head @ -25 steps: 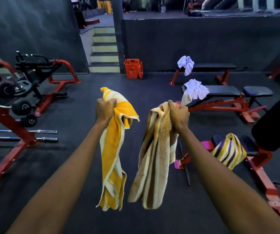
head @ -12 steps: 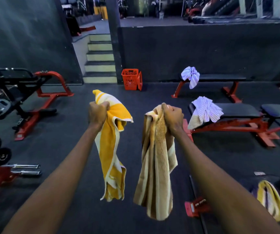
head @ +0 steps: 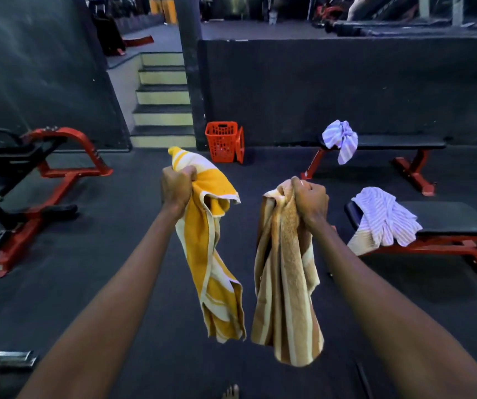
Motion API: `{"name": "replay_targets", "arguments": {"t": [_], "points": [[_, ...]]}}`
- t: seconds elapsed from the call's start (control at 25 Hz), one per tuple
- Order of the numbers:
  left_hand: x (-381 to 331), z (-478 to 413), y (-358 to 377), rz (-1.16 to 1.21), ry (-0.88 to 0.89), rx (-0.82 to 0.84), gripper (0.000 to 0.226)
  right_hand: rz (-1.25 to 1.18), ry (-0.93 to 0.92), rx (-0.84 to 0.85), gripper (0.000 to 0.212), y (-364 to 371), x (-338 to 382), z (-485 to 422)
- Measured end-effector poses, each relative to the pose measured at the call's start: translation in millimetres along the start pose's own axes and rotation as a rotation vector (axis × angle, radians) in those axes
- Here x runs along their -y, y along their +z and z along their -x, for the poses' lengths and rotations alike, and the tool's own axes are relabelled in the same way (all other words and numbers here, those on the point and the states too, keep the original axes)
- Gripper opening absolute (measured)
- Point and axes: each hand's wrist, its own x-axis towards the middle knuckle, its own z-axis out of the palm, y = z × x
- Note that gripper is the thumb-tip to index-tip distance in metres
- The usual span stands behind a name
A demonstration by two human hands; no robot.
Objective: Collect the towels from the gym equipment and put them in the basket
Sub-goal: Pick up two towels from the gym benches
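Dark gym floor (head: 116, 283) under hands gripping yellow towel (head: 205, 254) and tan towel (head: 283, 298), basket (head: 223, 142) ahead.

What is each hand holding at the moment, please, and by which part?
The left hand grips the yellow towel bunched near its top end; the right hand grips the tan striped towel near its top. Both towels hang free.

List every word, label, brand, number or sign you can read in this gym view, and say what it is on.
None can be read.
Orange basket: no label shows.
Yellow towel and tan towel: stripes only, no lettering.
Red bench frames: any stickers are too blurred to tell.
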Motion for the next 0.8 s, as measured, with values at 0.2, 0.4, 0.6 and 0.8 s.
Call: {"name": "replay_targets", "arguments": {"t": [0.2,0.4,0.6,0.8], "points": [[14,-140,37,-0.011,-0.027,0.009,0.029,0.0,0.029,-0.036,0.044,85,35,-108],[37,-274,78,-0.035,-0.013,0.007,0.023,-0.034,0.017,-0.018,0.044,172,56,-230],[55,-418,129,-0.069,-0.004,-0.009,0.02,-0.037,0.002,-0.01,0.045,266,78,-371],[59,-561,170,-0.094,-0.011,-0.049,0.022,-0.006,-0.04,0.018,0.053,355,114,-504]]}}
